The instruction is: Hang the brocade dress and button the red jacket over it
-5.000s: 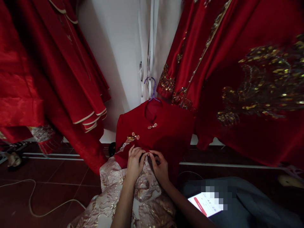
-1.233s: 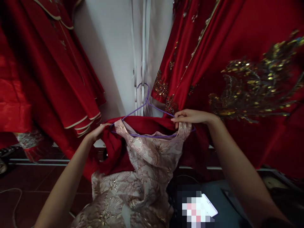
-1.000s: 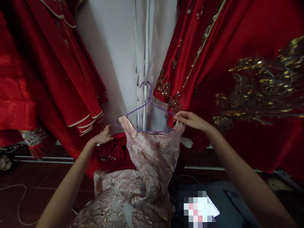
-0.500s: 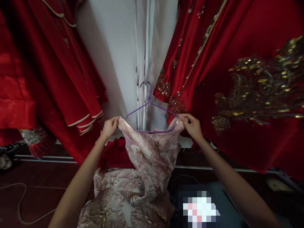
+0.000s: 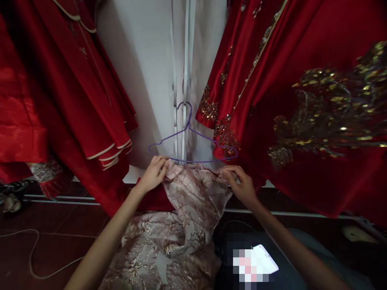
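The dress [image 5: 181, 209] under the hands is pale pink brocade with a gold and silver floral pattern; the wire hanger [image 5: 193, 141] above it is purple; a plain dark red garment [image 5: 154, 199] lies beside it; the hanging robes on the left [image 5: 60, 88] are red with cream piping; the robes on the right [image 5: 302, 100] are red with gold sequin embroidery; the wall [image 5: 151, 60] is white; the floor [image 5: 60, 241] is dark reddish brown.

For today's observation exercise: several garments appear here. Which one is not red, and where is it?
The pink-and-gold brocade garment, gripped at its top edge by the left hand and right hand below the purple hanger. The hanging robes are red.
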`<act>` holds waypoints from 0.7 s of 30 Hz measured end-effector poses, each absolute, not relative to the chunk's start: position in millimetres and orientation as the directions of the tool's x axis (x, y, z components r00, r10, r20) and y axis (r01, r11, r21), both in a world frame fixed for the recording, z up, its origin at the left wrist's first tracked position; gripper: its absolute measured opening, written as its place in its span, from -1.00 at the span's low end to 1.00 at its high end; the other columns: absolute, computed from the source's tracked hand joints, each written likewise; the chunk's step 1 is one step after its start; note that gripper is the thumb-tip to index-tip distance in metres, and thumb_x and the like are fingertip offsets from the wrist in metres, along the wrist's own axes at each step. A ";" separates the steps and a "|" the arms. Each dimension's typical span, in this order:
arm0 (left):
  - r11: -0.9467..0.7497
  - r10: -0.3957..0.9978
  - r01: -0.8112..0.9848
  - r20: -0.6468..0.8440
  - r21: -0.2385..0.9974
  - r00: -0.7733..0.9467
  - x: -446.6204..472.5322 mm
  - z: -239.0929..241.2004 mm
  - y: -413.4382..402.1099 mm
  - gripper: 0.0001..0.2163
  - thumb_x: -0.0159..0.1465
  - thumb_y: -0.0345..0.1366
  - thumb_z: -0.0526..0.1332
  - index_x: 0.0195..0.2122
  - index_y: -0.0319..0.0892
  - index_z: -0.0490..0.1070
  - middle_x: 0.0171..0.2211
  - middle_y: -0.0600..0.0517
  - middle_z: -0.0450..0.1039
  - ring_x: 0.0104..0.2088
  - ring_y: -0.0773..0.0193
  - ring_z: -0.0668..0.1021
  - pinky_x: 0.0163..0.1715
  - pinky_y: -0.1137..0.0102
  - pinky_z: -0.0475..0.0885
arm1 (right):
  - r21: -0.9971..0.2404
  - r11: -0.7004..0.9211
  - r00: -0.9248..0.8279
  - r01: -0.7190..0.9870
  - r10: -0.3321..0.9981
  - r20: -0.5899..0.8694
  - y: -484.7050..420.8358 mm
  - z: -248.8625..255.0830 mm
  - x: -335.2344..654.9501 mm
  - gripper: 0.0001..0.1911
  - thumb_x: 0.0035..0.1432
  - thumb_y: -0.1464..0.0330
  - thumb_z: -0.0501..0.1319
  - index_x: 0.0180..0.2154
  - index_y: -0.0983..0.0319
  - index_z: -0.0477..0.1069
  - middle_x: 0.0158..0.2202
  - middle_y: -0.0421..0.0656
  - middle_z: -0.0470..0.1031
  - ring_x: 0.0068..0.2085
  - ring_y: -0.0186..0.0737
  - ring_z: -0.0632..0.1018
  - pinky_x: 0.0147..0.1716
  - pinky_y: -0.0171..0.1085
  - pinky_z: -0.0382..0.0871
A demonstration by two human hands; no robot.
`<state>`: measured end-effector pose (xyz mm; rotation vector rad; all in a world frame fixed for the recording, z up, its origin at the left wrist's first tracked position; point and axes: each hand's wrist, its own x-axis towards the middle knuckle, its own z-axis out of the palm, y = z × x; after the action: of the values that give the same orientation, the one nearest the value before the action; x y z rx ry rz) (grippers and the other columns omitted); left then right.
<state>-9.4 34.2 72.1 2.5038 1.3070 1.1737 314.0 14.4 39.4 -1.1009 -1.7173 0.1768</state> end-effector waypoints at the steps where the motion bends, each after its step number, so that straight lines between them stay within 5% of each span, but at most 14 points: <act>1: -0.673 0.705 0.633 0.588 0.382 0.395 7.3 78.5 37.6 -0.73 0.32 -0.23 -0.10 -0.18 -0.15 0.36 -0.05 -0.05 0.38 -0.01 0.21 0.35 0.05 0.30 0.21 | -0.529 0.612 -0.099 0.589 0.704 0.704 11.6 51.2 305.1 -0.88 0.15 0.26 0.11 -0.33 0.11 0.39 -0.27 -0.14 0.49 -0.15 -0.14 0.47 -0.10 -0.10 0.33; 4: -0.749 0.656 0.538 0.546 0.387 0.521 47.8 84.2 49.8 -0.73 0.32 -0.28 -0.11 -0.16 -0.15 0.36 0.02 -0.03 0.36 0.05 0.20 0.32 0.11 0.23 0.16 | -0.459 0.656 -0.139 0.599 0.650 0.747 16.6 81.3 293.5 -0.88 0.17 0.28 0.06 -0.30 0.10 0.36 -0.16 -0.12 0.46 -0.06 -0.11 0.44 -0.03 -0.06 0.29; 8: -0.731 0.682 0.528 0.435 0.432 0.588 68.7 68.4 59.5 -0.75 0.29 -0.31 -0.07 -0.22 -0.15 0.39 0.06 -0.04 0.35 0.07 0.21 0.34 0.16 0.16 0.07 | -0.470 0.578 0.031 0.667 0.609 0.792 44.5 95.8 320.4 -0.84 0.18 0.27 0.01 -0.32 0.16 0.31 -0.09 -0.05 0.42 -0.03 -0.10 0.43 -0.01 -0.05 0.26; 17: -0.727 0.684 0.501 0.425 0.470 0.593 55.4 62.8 52.7 -0.78 0.29 -0.33 -0.05 -0.33 -0.14 0.38 0.11 0.01 0.31 0.09 0.24 0.33 0.17 0.18 0.01 | -0.586 0.194 0.331 0.786 0.669 0.665 67.3 69.2 396.8 -0.78 0.16 0.21 0.04 -0.28 0.21 0.32 -0.24 0.05 0.53 -0.26 -0.05 0.51 -0.24 -0.17 0.32; 21: -0.719 0.691 0.507 0.413 0.475 0.594 55.4 64.4 52.8 -0.79 0.28 -0.33 -0.04 -0.34 -0.14 0.38 0.11 0.00 0.31 0.08 0.23 0.34 0.16 0.17 0.02 | -0.578 0.178 0.352 0.796 0.641 0.682 62.5 70.8 391.7 -0.77 0.15 0.20 0.05 -0.29 0.19 0.34 -0.25 0.03 0.52 -0.28 -0.04 0.51 -0.28 -0.19 0.31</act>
<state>55.4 52.8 64.4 2.5168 0.9759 0.8451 391.7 62.5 70.8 -1.5262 -1.3531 -0.1794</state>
